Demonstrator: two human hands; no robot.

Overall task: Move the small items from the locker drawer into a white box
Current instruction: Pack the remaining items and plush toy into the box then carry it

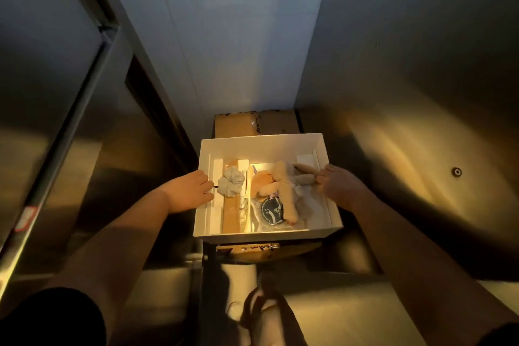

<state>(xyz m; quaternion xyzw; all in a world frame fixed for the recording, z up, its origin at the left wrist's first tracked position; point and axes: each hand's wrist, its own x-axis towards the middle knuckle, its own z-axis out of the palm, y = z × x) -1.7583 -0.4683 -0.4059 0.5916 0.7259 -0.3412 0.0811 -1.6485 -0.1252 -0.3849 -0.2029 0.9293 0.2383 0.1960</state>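
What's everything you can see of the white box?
The white box is an open-topped rectangular carton, apparently stiff card, sitting upright on brown cardboard boxes between metal locker walls. Inside lie a beige plush toy, a pale scrunchie, a comb, a dark round piece and flat white strips. Fingers of the left hand rest over its left wall; the right hand is at its right wall, grip unclear.

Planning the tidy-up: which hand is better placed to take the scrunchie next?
Left. The left hand lies at the box's left wall, right beside the scrunchie; the right hand is across the box, pinching the plush.
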